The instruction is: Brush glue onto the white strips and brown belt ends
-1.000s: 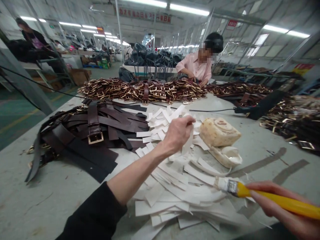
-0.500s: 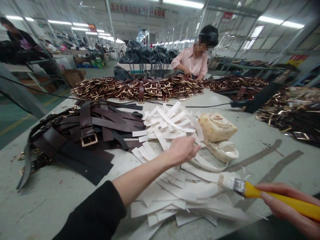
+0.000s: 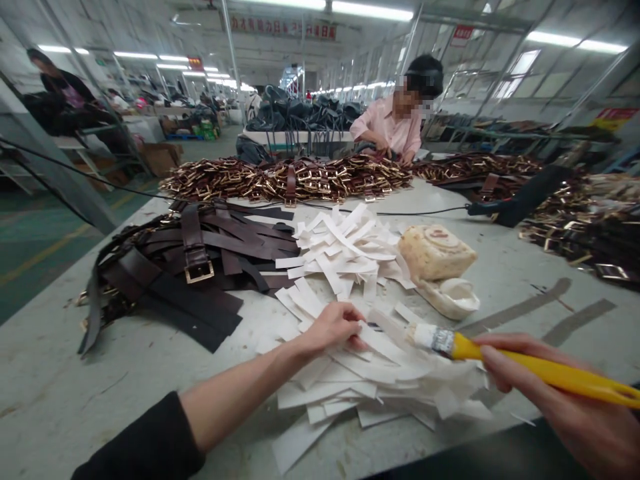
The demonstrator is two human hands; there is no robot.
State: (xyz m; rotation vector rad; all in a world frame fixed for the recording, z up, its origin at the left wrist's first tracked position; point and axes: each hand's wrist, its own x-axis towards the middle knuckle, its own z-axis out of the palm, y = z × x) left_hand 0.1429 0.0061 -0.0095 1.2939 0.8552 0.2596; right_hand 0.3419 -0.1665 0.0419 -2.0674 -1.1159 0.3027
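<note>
My right hand (image 3: 545, 387) is wrapped round the yellow handle of a paintbrush (image 3: 480, 350). The brush's whitened bristles point left and lie over a heap of white strips (image 3: 340, 400). My left hand (image 3: 337, 327) is closed at the left of the bristles, its fingertips pinching a white strip (image 3: 383, 343) on that heap. Beyond my hands is a second pile of white strips (image 3: 345, 243). A cream-coloured, crusted container (image 3: 437, 253) with an opening at its front stands right of that pile.
Dark brown belts (image 3: 195, 243) with buckles lie on the left of the table (image 3: 125, 393). A long heap of buckled belts (image 3: 290, 180) runs along the far side, where a person in a pink shirt (image 3: 393, 123) works. A black cable (image 3: 400, 213) crosses the table.
My left hand has drawn back toward me and to the left, from beside the container to the nearer heap. The paintbrush in my right hand has moved left and slightly up.
</note>
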